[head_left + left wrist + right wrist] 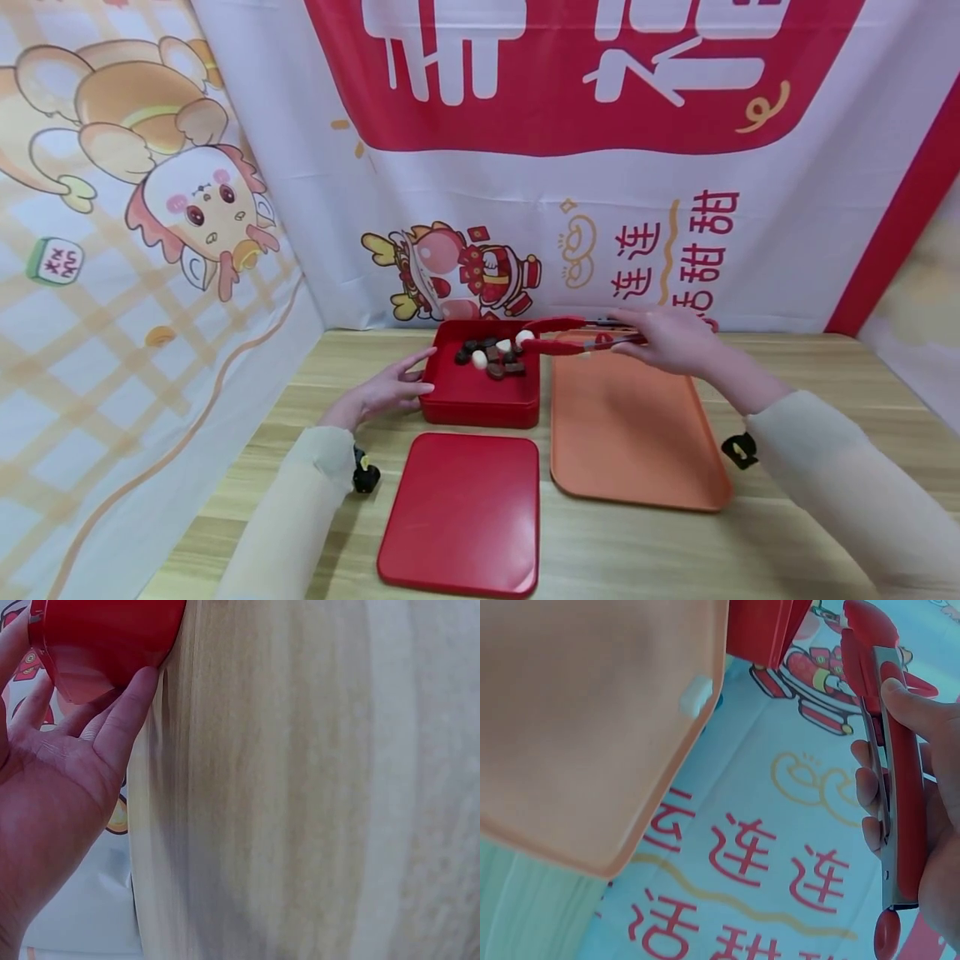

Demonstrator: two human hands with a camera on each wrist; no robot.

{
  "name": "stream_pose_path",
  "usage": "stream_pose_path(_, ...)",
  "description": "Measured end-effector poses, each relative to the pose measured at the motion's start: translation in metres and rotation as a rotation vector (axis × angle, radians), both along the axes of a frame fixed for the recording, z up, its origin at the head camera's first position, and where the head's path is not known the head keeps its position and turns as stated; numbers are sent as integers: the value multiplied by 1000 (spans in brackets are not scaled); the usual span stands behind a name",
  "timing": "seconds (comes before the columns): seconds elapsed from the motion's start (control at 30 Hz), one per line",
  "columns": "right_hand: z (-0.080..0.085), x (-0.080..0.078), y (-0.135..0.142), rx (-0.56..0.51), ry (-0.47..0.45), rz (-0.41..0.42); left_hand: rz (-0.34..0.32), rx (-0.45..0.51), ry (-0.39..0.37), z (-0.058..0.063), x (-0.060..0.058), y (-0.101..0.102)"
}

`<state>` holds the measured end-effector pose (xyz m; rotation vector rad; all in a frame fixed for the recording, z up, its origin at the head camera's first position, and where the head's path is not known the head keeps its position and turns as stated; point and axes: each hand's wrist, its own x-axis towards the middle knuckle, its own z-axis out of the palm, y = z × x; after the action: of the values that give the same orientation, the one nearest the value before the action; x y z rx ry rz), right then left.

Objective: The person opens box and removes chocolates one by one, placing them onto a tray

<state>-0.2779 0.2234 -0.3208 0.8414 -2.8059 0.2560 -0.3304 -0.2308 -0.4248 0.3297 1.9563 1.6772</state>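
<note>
My right hand [678, 340] grips a pair of red-and-metal tongs [562, 346]. The tong tips reach over the right rim of a red square box [480, 412], with a round white piece [524, 337] between them. Inside the box lie several dark brown and white pieces, which look like chocolates [492, 354]. My left hand [386, 387] rests against the box's left wall, fingers spread and fairly straight. In the left wrist view, the fingertips touch the red wall [112, 645]. In the right wrist view, the thumb lies along the tong handle [907, 795].
An orange tray [630, 433] lies right of the box, with a small white block [697, 696] near its far edge. A red lid [461, 512] lies flat in front of the box. A printed cloth [465, 183] hangs behind the wooden table [600, 550].
</note>
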Motion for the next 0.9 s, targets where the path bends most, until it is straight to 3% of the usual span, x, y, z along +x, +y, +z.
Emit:
stream_pose_path(0.4,5,22,36,47,-12,-47,-8,-10,4,-1,0,0)
stream_pose_path(0.9,1,34,70,54,-18,-92,-9,-14,1,1,0,0)
